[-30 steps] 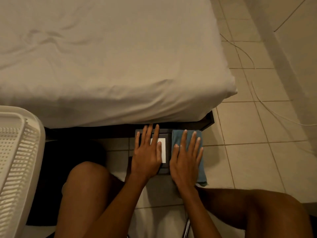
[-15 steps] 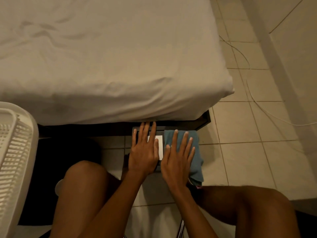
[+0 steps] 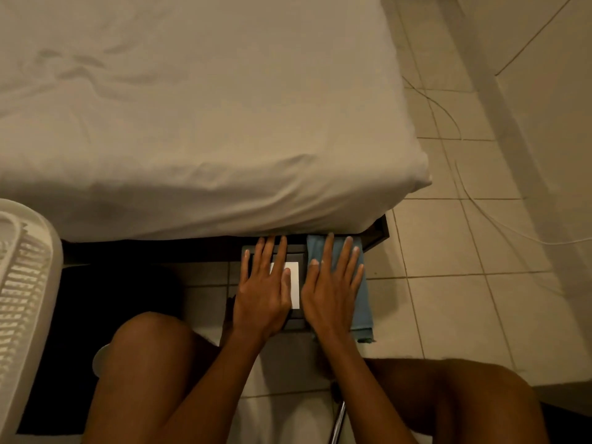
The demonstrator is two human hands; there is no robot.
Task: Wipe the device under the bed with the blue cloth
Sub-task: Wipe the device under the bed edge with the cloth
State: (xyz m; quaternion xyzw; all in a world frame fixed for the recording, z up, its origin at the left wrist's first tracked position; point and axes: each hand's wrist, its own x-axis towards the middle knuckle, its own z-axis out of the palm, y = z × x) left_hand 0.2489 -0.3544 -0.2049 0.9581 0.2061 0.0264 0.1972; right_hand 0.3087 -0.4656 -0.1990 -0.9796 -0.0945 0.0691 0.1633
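A dark flat device (image 3: 296,320) with a white label lies on the floor, half under the bed (image 3: 192,123). My left hand (image 3: 262,286) rests flat on its left part, fingers spread. The blue cloth (image 3: 363,302) is laid over the device's right side and hangs down toward me. My right hand (image 3: 331,290) presses flat on the cloth, fingers spread and pointing to the bed's edge. The device's far end is hidden by the mattress overhang.
A white slatted plastic basket (image 3: 22,299) stands at the left. A thin white cable (image 3: 480,203) runs across the tiled floor on the right, near a wall. My two knees frame the device below. A dark mat lies under the left knee.
My right hand has slid the cloth away from me, up to the bed's edge. The left hand stays flat on the device.
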